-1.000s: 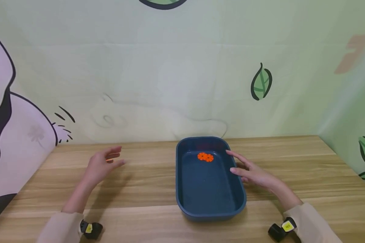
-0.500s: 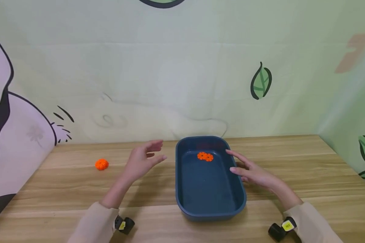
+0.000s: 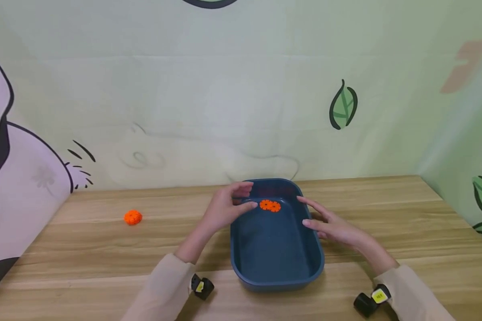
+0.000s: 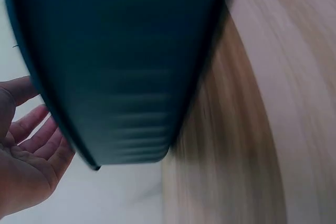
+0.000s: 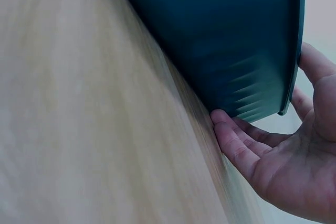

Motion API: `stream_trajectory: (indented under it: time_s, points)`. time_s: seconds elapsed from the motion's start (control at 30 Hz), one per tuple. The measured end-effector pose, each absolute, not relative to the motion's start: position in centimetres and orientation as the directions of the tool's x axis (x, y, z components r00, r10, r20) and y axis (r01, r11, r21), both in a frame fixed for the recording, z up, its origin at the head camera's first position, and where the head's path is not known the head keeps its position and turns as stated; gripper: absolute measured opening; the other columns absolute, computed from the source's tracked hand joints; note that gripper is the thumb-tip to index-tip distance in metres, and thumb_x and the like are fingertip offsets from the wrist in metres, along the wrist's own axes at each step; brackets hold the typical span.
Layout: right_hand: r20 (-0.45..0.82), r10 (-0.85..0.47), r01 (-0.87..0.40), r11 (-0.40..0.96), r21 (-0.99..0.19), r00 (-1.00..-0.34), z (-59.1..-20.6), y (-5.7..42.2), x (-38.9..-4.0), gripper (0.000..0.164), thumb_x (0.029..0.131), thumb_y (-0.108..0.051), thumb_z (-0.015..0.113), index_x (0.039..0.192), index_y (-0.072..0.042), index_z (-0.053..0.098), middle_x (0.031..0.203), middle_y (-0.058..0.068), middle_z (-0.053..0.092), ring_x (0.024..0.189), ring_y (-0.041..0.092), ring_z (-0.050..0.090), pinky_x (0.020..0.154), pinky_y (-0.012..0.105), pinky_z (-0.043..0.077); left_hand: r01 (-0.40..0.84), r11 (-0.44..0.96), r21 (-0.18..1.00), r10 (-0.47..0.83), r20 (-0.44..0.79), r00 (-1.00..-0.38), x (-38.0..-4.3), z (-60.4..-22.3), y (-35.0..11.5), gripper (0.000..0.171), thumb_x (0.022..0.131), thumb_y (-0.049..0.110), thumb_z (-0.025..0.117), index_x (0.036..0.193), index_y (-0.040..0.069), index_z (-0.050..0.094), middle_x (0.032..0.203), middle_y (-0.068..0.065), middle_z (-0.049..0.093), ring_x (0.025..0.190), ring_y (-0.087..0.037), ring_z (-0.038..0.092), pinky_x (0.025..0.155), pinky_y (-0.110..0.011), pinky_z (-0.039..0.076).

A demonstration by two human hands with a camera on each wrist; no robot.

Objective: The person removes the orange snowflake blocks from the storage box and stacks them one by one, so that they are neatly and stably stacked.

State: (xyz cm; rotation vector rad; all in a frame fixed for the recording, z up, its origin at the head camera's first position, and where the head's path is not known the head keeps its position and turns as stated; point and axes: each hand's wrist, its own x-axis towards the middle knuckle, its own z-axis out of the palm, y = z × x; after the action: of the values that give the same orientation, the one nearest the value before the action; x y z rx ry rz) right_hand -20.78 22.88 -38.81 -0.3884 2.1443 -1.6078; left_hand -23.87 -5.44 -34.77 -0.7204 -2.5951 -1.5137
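Observation:
A deep blue plastic bin [image 3: 277, 249], a rounded rectangle, stands on the wooden table. Near its far end lie two orange notched discs [image 3: 270, 205], side by side. My left hand [image 3: 225, 207] is over the bin's far left rim, fingers loosely bent and holding nothing, the thumb near the discs. At the right side my right hand [image 3: 335, 227] holds the bin's wall: thumb and index finger reach over the rim, the other fingers [image 5: 241, 148] lie along the outside near the base. Far to the left sits an orange ball-like clump [image 3: 133, 217], seemingly of stacked discs.
A pale green printed backdrop [image 3: 184, 111] rises behind the table's far edge, and another side of it stands at the right. Bare wood of the table [image 3: 84, 267] shows on both sides of the bin.
My left hand has moved right, from in front of the orange clump to above the bin's left rim. The clump came into sight and stayed put. My right hand keeps its place.

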Motion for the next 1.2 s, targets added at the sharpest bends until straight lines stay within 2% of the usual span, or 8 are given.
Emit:
stream_trajectory:
  time_s: [0.27, 0.5, 0.73, 0.97, 1.1, 1.2]
  points:
    - [-0.171, -0.473, 0.038, 0.277, -0.96, -0.864, -38.7, 22.9, -20.8, 0.066, 0.094, -0.028, 0.05, 0.147, -0.025, 0.011, 0.149, 0.023, 0.002, 0.129, 0.048, 0.021, 0.094, 0.055, 0.036, 0.46, 0.431, 0.776, 0.476, 0.238, -0.847, -25.1, -35.4, -3.3, 0.048, 0.081, 0.01, 0.068, 0.124, -0.003, 0.051, 0.118, -0.018, 0.057, 0.103, -0.029, 0.058, 0.088, -0.038, 0.047]
    - [-0.182, -0.469, 0.044, 0.29, -0.956, -0.864, -38.8, 23.1, -20.8, 0.064, 0.094, -0.029, 0.05, 0.147, -0.027, 0.012, 0.15, 0.019, 0.001, 0.131, 0.048, 0.017, 0.096, 0.058, 0.033, 0.462, 0.521, 0.718, 0.564, 0.118, -0.818, -26.2, -35.8, -1.4, 0.05, 0.083, 0.01, 0.066, 0.128, -0.002, 0.048, 0.123, -0.018, 0.054, 0.109, -0.028, 0.056, 0.091, -0.036, 0.044]
    - [-0.17, -0.482, 0.034, 0.278, -0.96, -0.859, -39.1, 23.0, -21.0, 0.065, 0.094, -0.028, 0.05, 0.146, -0.027, 0.012, 0.15, 0.019, 0.002, 0.13, 0.047, 0.021, 0.095, 0.057, 0.034, 0.482, 0.686, 0.546, 0.593, -0.034, -0.805, -26.9, -36.3, -0.7, 0.055, 0.082, 0.01, 0.066, 0.131, 0.001, 0.044, 0.129, -0.014, 0.051, 0.115, -0.025, 0.05, 0.098, -0.036, 0.038]
    - [-0.165, -0.485, 0.027, 0.278, -0.96, -0.859, -39.0, 23.1, -21.0, 0.066, 0.094, -0.027, 0.051, 0.147, -0.026, 0.011, 0.15, 0.02, 0.002, 0.13, 0.047, 0.02, 0.095, 0.055, 0.035, 0.471, 0.782, 0.409, 0.586, -0.224, -0.779, -26.9, -36.4, -0.1, 0.056, 0.086, 0.009, 0.06, 0.137, 0.005, 0.038, 0.136, -0.013, 0.044, 0.121, -0.025, 0.044, 0.104, -0.037, 0.032]
    - [-0.164, -0.485, 0.024, 0.283, -0.959, -0.859, -39.0, 23.2, -20.8, 0.066, 0.094, -0.027, 0.05, 0.147, -0.026, 0.011, 0.15, 0.02, 0.001, 0.13, 0.048, 0.019, 0.096, 0.056, 0.034, 0.496, 0.796, 0.348, 0.587, -0.24, -0.773, -26.7, -36.5, 0.1, 0.054, 0.086, 0.009, 0.06, 0.136, 0.006, 0.04, 0.134, -0.013, 0.046, 0.121, -0.026, 0.044, 0.103, -0.037, 0.032]
    - [-0.168, -0.478, 0.023, 0.294, -0.956, -0.862, -39.0, 23.3, -20.7, 0.065, 0.094, -0.028, 0.05, 0.147, -0.026, 0.012, 0.15, 0.02, 0.0, 0.13, 0.048, 0.018, 0.096, 0.057, 0.033, 0.509, 0.802, 0.312, 0.581, -0.209, -0.787, -26.6, -36.6, 0.2, 0.05, 0.083, 0.01, 0.063, 0.131, 0.007, 0.047, 0.124, -0.012, 0.052, 0.111, -0.025, 0.049, 0.097, -0.036, 0.038]
